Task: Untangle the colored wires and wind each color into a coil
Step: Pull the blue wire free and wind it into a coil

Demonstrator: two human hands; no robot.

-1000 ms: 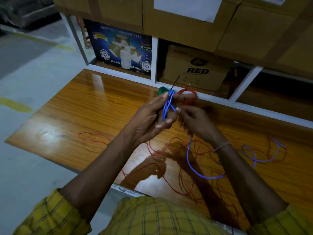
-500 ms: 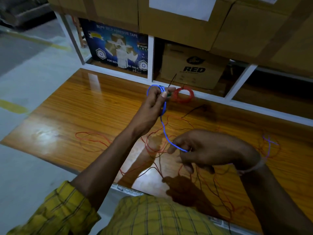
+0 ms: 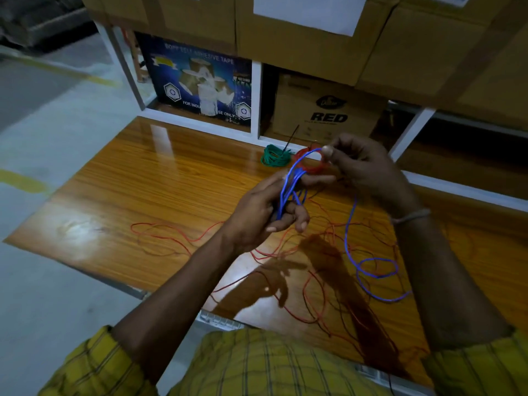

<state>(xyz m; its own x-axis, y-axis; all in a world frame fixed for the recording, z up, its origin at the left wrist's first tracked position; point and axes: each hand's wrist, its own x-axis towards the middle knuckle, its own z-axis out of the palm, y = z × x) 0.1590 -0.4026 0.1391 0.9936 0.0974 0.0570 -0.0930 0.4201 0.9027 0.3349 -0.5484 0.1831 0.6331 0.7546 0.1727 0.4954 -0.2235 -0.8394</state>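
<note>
Hands pinching blue wire

Two wound coils lie side by side at the far edge of the worktop, just before the shelf of boxes. Nearer, both hands are held above the worktop, left hand before and left of right hand. Loose wire sprawls beneath them.
</note>
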